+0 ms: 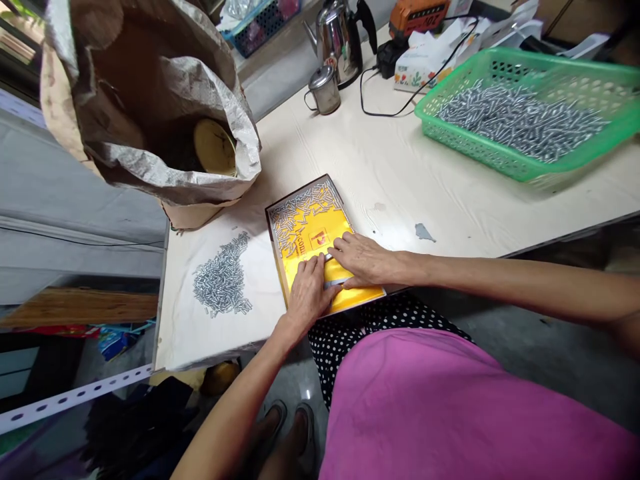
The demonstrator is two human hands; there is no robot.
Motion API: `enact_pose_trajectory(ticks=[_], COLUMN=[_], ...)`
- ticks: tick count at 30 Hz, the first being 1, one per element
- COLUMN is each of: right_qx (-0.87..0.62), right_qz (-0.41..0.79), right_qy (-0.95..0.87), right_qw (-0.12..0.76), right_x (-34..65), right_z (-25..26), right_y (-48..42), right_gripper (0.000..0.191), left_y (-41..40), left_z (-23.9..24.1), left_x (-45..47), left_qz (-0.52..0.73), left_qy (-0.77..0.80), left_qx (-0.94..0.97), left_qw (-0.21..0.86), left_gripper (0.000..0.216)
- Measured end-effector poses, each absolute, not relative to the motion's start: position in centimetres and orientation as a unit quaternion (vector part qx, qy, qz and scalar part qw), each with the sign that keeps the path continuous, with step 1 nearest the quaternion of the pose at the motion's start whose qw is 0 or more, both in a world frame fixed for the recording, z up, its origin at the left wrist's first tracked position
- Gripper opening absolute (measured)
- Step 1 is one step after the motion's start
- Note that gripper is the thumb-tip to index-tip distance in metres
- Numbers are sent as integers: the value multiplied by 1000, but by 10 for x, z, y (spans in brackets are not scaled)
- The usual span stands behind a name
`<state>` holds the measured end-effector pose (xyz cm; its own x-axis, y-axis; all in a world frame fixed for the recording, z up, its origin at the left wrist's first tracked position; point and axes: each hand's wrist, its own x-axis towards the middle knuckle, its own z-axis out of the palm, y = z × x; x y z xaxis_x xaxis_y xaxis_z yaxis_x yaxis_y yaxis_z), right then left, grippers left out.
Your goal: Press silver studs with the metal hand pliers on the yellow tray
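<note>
A shallow tray (281,272) with a yellow printed bottom lies tilted near the table's front edge. Small silvery metal pins (300,212) are scattered over its far half. Over the near half, my left hand (311,288) and my right hand (364,260) come together with bent fingers. Both grip a narrow grey strip (332,283), partly hidden under the fingers and thumbs. To the left of the tray, a loose pile of similar metal pins (223,277) rests on the tabletop.
A large paper sack (210,200) with a yellow round container (214,147) inside stands at the back left. A green basket (470,155) of metal pins sits at the right. Behind are a metal cup (325,92), a kettle (341,43) and a black cable (385,115).
</note>
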<state>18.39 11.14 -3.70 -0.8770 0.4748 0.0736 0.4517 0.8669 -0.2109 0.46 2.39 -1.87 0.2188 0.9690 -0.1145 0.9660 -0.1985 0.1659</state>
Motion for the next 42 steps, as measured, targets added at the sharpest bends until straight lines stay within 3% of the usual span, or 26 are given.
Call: enact_pose_trajectory(ticks=[4,11,14,17,20,22,27,31,35,38,42], right_qx=[-258,-237,-218,-235,-229,-205,-189,-174,-211,-195,-154], right_qz=[83,146,165,158,131,123,88,61,57,96,165], right_qy=[-960,-960,-962,-959,-962,-968,-976,-978,-967,-964,-965], right_qw=[73,29,20,27,65,75,68,98,130,153,133], right_x=[184,183,181,182,185,187,179,165,167,181,195], right_z=[-38,-34,-35,-36,-37,-38,-48,-52,-45,-39,-47], right_y=[104,94,94,98,107,117,149,177,175,145,99], right_gripper=[46,10,13,11,36,48,15,18,19,19,21], left_y=[30,23,25,25,19,12,-3,-2,-4,-13,-34], left_z=[-12,-3,-4,-9,-17,-22,-27,-25,-19,-9,1], left_x=[9,18,16,11,5,4,16,28,11,-33,-104], left_qz=[-35,-54,-53,-32,20,65,72,18,84,146,35], left_qy=[628,637,631,625,624,620,576,596,610,707,843], left_qx=[771,760,764,771,776,779,813,798,781,692,533], left_qw=[103,115,121,114,89,65,39,83,99,25,-65], left_gripper=[63,25,16,21,42,43,11,20,20,21,19])
